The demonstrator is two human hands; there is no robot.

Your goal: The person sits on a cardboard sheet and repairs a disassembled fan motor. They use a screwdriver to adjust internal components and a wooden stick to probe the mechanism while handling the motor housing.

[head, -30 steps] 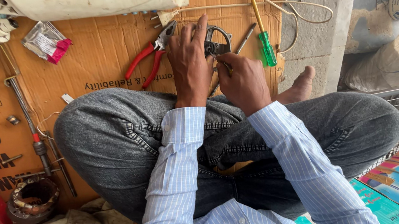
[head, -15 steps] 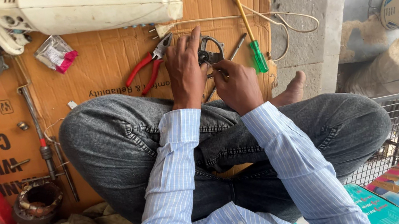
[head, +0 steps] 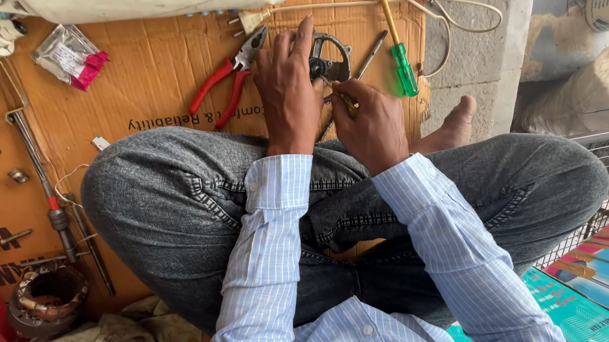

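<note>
Your left hand (head: pixel 287 90) fingers pin the rigid, likely heavy round metal bracket (head: pixel 329 60) by its rim; right hand (head: pixel 370 118) fingers pinch a yellow-handled screwdriver (head: pixel 347 103) beside it.

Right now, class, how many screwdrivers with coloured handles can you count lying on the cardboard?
1: a green-handled screwdriver with a yellow shaft lies right of the hands. Others may be hidden under them.
</note>
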